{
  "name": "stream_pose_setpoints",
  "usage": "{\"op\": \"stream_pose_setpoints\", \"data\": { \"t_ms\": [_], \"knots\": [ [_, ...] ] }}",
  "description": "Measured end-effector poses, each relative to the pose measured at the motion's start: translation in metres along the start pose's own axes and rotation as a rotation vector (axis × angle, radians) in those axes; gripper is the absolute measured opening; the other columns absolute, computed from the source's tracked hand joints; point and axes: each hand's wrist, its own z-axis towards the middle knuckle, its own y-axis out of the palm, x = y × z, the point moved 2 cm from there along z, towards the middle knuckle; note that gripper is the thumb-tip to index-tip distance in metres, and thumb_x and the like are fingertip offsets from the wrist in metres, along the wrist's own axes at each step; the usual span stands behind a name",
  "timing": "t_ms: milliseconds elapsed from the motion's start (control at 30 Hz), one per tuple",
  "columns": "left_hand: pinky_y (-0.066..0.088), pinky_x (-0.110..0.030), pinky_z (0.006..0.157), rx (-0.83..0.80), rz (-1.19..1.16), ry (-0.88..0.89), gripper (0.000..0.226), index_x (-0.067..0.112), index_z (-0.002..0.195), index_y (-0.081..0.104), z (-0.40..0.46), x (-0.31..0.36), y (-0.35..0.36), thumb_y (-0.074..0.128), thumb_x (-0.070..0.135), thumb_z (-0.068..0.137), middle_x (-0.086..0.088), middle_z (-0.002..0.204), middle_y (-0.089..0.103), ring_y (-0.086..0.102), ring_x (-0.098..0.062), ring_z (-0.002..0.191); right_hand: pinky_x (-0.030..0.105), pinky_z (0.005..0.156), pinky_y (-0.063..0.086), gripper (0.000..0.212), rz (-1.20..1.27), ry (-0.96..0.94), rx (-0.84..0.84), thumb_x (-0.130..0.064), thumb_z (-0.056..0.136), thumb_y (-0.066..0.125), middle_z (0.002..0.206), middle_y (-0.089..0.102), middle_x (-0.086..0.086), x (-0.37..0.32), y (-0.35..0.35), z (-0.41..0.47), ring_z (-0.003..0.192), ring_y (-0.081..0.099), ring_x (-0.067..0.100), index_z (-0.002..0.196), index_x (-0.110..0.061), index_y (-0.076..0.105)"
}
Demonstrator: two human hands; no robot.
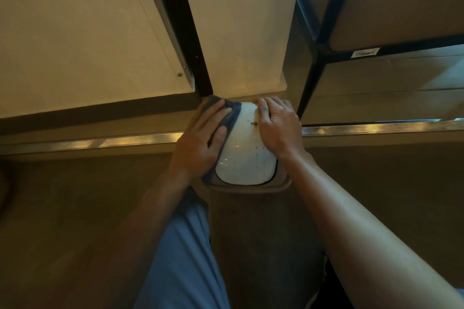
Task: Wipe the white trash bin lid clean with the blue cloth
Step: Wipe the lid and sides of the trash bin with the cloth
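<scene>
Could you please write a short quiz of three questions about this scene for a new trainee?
1. True or false: the brown spots on the white lid are already wiped away.
2. Which hand presses the blue cloth on the lid? A) left hand B) right hand
3. Fill in: the largest brown spot lies close to the ____ hand.

Key:
1. False; spots still show.
2. A; the right hand lies bare on the lid's other side.
3. right
</scene>
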Motion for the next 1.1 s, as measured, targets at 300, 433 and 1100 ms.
{"op": "stream_pose_setpoints", "data": {
  "t_ms": [300, 433, 1100],
  "knots": [
    [0.043, -0.044, 0.11, 0.056, 0.204, -0.096, 0.041, 0.023, 0.138, 0.061, 0.047, 0.045, 0.02, 0.04, 0.031, 0.104, -0.001, 0.135, 0.064, 0.054, -0.02, 0.129, 0.025, 0.086, 0.035, 0.037, -0.003, 0.01, 0.043, -0.034, 0.109, 0.035, 0.118, 0.067, -0.009, -0.002, 0.001, 0.0, 0.115, 0.052, 0.009, 0.118, -0.026, 0.07],
    [0.012, -0.034, 0.125, 0.039, 0.181, 0.045, 0.047, 0.023, 0.155, 0.043, -0.008, 0.023, 0.012, 0.039, 0.034, 0.109, 0.007, 0.164, 0.035, 0.011, -0.012, 0.158, 0.028, 0.09, 0.037, 0.037, 0.0, 0.002, 0.027, -0.035, 0.109, 0.036, 0.118, 0.066, -0.007, 0.0, 0.001, -0.001, 0.114, 0.051, 0.009, 0.118, -0.022, 0.07],
    [0.048, -0.036, 0.079, -0.028, 0.068, -0.328, 0.038, 0.025, 0.122, 0.067, 0.073, 0.022, 0.003, 0.037, 0.038, 0.104, 0.0, 0.108, 0.069, 0.064, -0.018, 0.098, 0.024, 0.088, 0.031, 0.039, -0.041, 0.005, 0.025, -0.034, 0.109, 0.035, 0.122, 0.066, -0.007, -0.003, 0.002, -0.001, 0.118, 0.05, 0.011, 0.122, -0.024, 0.07]
  ]
}}
